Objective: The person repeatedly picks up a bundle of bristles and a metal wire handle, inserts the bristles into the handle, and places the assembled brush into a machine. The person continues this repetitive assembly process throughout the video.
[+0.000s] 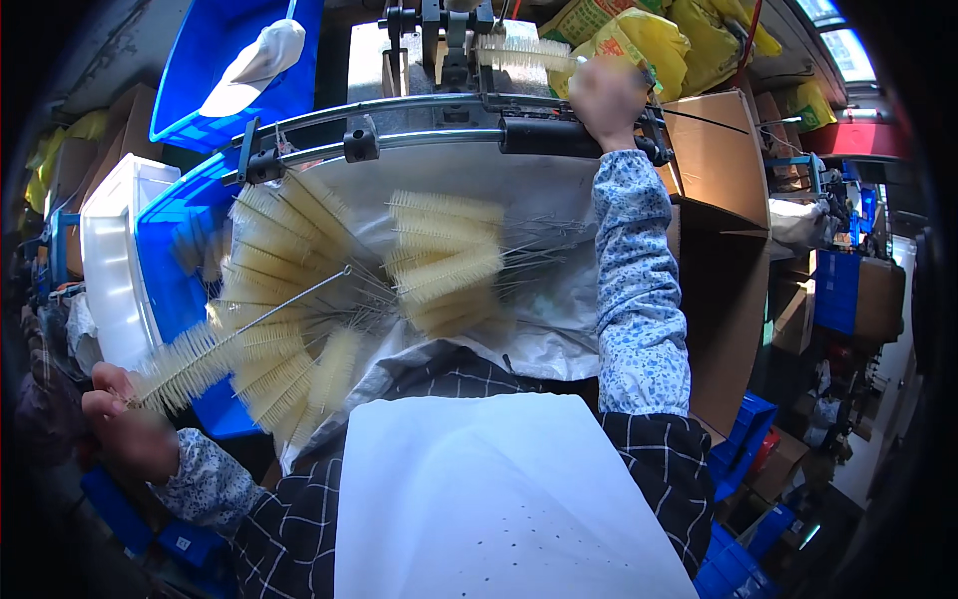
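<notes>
My left hand is at the lower left, fingers closed on the bristled end of a bottle brush. Its twisted wire stem slants up to the right and ends in a small loop. At the top, my right hand is closed round the end of another cream bottle brush, which lies level against a metal machine. Between my arms, several finished-looking brushes and a fanned heap of more brushes rest on a white plastic sheet.
A metal rail crosses in front of the machine. Blue bins stand left, one with a white cap over it, beside a white plastic container. An open cardboard box is right, below yellow bags. A white apron covers my lap.
</notes>
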Demonstrator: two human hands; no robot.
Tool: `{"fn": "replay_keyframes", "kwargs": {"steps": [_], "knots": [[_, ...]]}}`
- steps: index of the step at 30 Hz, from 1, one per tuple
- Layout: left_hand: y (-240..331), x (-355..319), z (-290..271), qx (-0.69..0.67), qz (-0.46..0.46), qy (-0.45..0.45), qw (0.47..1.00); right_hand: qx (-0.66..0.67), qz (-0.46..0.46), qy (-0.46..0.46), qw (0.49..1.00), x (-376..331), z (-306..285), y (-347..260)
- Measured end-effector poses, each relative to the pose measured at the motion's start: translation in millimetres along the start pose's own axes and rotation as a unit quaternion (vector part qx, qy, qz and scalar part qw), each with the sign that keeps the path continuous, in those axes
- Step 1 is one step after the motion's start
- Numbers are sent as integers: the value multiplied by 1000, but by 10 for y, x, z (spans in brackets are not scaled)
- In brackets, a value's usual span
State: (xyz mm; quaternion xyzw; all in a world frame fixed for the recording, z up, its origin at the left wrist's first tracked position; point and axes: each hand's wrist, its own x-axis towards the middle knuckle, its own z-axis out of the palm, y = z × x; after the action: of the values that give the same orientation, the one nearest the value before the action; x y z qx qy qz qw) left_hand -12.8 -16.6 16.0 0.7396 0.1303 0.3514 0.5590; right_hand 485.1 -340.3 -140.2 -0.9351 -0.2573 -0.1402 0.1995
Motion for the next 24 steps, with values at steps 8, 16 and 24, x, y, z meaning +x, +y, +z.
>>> {"fn": "replay_keyframes", "kwargs": {"steps": [8,16,24], "knots": [[58,-23,37,-25,17,-5,1000,26,-25,23,999,8,125,-221],[115,-44,73,-70,18,13,997,27,-20,20,999,-3,133,-571],[139,3,110,-111,11,-54,992,9,1,-36,999,-34,175,-1147]]}}
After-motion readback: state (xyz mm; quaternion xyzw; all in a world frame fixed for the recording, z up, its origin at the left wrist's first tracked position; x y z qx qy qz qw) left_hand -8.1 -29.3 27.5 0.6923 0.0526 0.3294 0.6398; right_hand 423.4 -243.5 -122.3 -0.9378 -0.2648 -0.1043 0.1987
